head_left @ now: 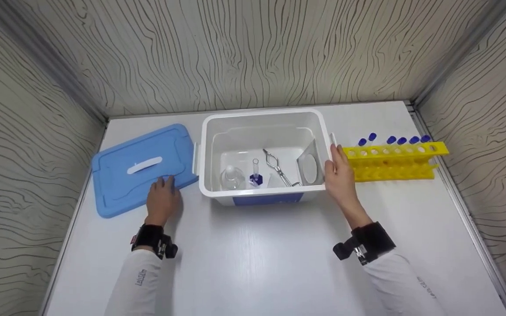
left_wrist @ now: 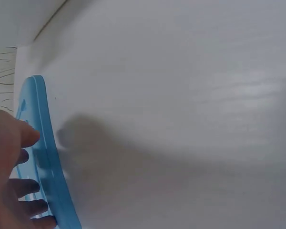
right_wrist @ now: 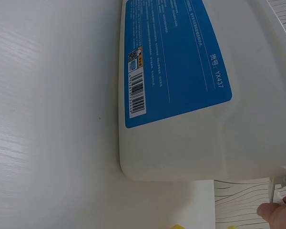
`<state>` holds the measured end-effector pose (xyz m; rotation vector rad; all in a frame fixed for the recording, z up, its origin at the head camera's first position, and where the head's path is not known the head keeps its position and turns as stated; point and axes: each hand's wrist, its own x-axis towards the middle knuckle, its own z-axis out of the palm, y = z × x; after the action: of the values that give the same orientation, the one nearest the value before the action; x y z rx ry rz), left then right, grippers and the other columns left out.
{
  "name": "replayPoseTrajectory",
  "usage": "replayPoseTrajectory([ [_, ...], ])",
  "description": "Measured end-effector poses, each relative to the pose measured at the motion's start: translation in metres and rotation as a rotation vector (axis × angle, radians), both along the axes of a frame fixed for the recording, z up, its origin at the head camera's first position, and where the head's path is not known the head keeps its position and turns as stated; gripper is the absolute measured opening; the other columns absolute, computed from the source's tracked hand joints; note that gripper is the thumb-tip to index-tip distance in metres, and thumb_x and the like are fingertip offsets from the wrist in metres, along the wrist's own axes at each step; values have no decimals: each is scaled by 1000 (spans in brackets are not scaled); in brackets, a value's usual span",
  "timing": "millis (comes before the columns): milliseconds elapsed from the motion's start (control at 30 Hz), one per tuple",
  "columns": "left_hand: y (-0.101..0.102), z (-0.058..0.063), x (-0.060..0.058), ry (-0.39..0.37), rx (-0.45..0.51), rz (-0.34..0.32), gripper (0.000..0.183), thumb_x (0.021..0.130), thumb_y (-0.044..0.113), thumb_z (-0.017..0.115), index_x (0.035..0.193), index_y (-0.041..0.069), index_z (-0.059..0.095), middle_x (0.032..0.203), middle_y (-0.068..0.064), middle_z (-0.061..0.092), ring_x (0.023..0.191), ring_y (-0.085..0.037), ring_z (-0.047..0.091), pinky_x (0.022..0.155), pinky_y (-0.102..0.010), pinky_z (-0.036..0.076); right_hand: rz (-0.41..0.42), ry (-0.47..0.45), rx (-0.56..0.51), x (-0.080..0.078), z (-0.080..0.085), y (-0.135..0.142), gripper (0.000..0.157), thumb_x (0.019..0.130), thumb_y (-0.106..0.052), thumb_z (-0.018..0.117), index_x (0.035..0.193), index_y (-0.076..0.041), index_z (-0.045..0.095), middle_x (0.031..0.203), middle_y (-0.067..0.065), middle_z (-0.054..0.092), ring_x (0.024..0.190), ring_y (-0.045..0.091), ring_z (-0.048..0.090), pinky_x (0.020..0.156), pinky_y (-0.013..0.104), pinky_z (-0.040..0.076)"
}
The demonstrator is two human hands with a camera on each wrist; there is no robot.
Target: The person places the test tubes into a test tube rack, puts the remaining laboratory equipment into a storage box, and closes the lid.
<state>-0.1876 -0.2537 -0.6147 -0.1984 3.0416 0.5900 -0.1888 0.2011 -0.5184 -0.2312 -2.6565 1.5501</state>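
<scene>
A white plastic box stands mid-table with its top uncovered. Inside lie a clear glass flask, a small cylinder on a blue hexagonal base, metal crucible tongs and a clear piece with a white oval. My right hand holds the box's right side latch; the right wrist view shows the thumb against it. To the left lies a blue lid with a white handle. My left hand rests its loosely bent fingers on the lid's near edge.
A yellow test tube rack stands right of the box, close to my right hand. It carries several tubes with blue caps. Patterned panels enclose the white table at the back and sides.
</scene>
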Motion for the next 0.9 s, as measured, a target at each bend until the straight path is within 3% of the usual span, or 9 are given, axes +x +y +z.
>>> replayPoseTrajectory([
  [133, -4, -3, 5, -20, -70, -21, 52, 99, 17, 48, 148, -1, 42, 150, -36, 37, 136, -57, 37, 111, -67, 34, 10, -8, -3, -1, 0, -2, 53, 105, -17, 38, 156, -6, 27, 166, 19, 15, 155, 34, 17, 125, 47, 20],
  [333, -5, -1, 15, -59, -67, -43, 52, 101, 16, 44, 151, 1, 38, 155, -34, 31, 142, -55, 30, 116, -67, 27, 9, 13, 1, -3, 0, 0, 53, 105, -16, 39, 155, -5, 28, 166, 21, 16, 155, 35, 18, 125, 47, 19],
  [433, -6, -1, 21, -46, -74, -66, 49, 101, 13, 44, 149, 1, 41, 153, -34, 34, 140, -55, 33, 115, -66, 30, 7, 12, 3, -3, -1, 1, 53, 105, -15, 38, 155, -4, 28, 166, 20, 16, 155, 35, 18, 126, 46, 19],
  [633, -9, -5, 34, 57, -97, -99, 42, 97, 7, 51, 139, 0, 54, 142, -35, 48, 128, -54, 47, 104, -65, 42, 5, -10, -2, -2, -1, 1, 53, 105, -17, 38, 156, -6, 26, 167, 16, 14, 155, 32, 16, 125, 45, 19],
  [900, -14, -9, 46, 29, -65, -59, 38, 99, 6, 48, 136, 3, 58, 142, -31, 51, 132, -51, 47, 110, -63, 39, 17, 16, -16, -1, -2, 2, 54, 105, -17, 38, 156, -5, 26, 167, 18, 13, 156, 34, 14, 126, 47, 16],
])
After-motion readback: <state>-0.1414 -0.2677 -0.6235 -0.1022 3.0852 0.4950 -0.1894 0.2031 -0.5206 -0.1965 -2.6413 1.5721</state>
